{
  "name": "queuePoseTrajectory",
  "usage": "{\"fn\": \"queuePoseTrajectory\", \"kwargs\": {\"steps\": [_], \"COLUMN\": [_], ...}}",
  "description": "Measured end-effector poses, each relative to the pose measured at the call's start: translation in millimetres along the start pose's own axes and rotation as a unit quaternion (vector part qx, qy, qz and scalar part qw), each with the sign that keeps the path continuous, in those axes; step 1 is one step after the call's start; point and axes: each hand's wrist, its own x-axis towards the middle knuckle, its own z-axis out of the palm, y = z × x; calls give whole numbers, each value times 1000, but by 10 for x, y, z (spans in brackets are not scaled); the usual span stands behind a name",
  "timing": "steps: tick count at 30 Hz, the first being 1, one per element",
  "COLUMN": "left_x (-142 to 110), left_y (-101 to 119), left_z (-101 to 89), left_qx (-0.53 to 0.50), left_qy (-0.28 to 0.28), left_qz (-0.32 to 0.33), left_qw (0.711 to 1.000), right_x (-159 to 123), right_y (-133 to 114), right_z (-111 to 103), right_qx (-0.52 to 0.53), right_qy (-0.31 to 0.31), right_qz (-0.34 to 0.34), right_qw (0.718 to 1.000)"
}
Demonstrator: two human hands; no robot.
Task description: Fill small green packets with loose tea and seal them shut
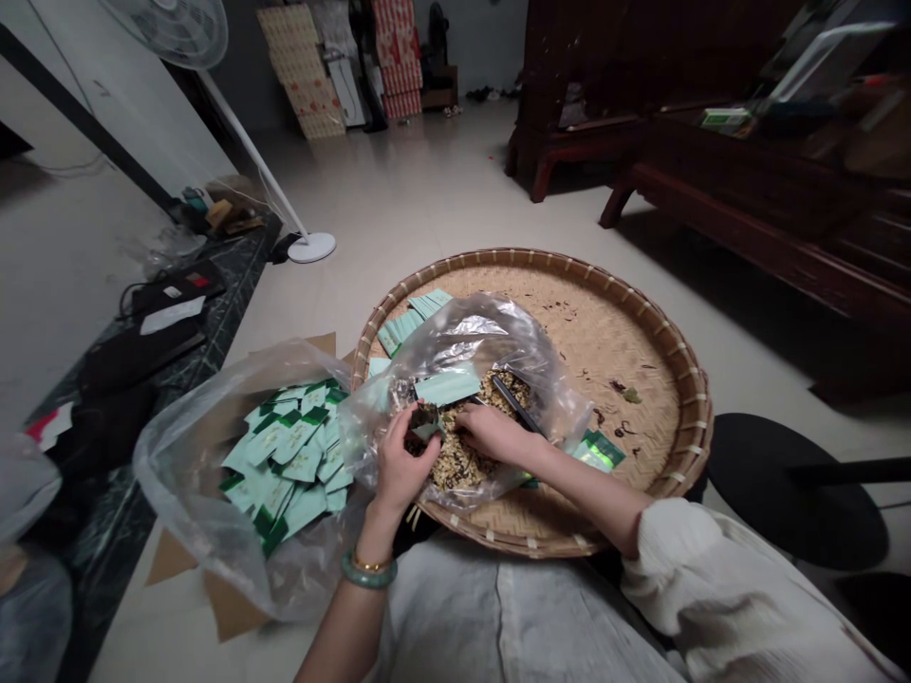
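My left hand point(405, 460) is closed around a small green packet point(428, 430), held with its mouth open above the clear plastic bag point(491, 327). In that bag lies a loose dried mix point(459, 465) of pale grains and dark leaf bits. My right hand point(494, 433) reaches down into the mix with fingers curled together; whatever they pinch is hidden. A dark stick-like tool point(513, 403) rests beside it. Pale green packets point(448, 384) lie at the bag's far side. All this sits on a round woven bamboo tray point(604, 323).
To the left, another plastic bag point(192, 474) holds many green packets point(299, 455) on cardboard. More packets point(402, 330) lie at the tray's left, some darker green ones point(600, 451) at its right. A white fan point(311, 247), dark wooden furniture point(712, 199) and a black round base point(797, 489) stand around.
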Motion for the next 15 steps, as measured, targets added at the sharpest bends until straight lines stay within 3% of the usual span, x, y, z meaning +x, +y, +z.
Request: {"fn": "queuePoseTrajectory", "kwargs": {"steps": [15], "left_x": [-30], "left_y": [-36], "left_z": [20], "left_qx": [2], "left_qy": [-9], "left_qz": [-3], "left_qw": [1000], "right_x": [18], "right_y": [-35], "right_z": [60], "right_qx": [43], "right_qy": [28], "right_qz": [-16], "right_qw": [999]}}
